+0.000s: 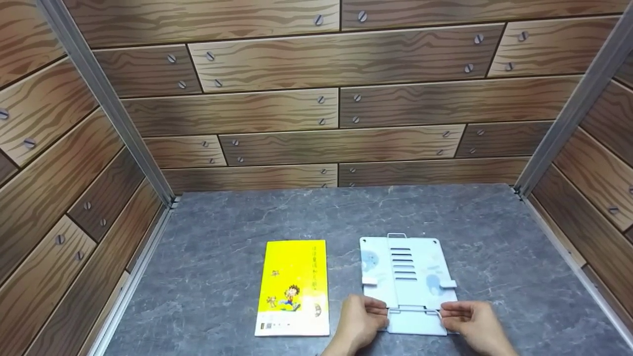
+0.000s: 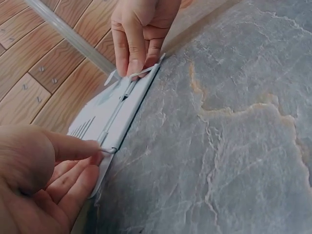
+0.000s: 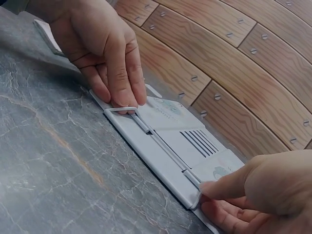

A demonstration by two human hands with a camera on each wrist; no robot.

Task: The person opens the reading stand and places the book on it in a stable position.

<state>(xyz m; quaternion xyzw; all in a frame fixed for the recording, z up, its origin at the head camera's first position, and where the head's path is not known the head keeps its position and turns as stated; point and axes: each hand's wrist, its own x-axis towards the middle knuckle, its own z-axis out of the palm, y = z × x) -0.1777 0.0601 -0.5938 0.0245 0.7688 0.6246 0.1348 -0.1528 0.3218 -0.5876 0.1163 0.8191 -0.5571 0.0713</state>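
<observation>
A pale blue book stand [image 1: 420, 291] with cartoon animal prints and a column of slots lies flat on the grey table. My left hand [image 1: 363, 319] is at its lower left corner, thumb and fingers pinching the end of the wire bracket [image 2: 108, 150]. At the opposite corner, my right hand [image 1: 472, 321] pinches the bracket's other end between thumb and fingers. The lower flap [image 3: 151, 161] sits between both hands. Two small page clips, the left clip [image 1: 369, 281] and the right clip [image 1: 448, 284], stick up from the panel's sides.
Left of the stand lies a yellow book [image 1: 292, 287] with a cartoon child on its cover. Marbled grey tabletop [image 1: 222, 237] surrounds both. Wood-patterned walls [image 1: 277, 109] with metal corner rails [image 1: 133, 133] enclose the table at the back and sides.
</observation>
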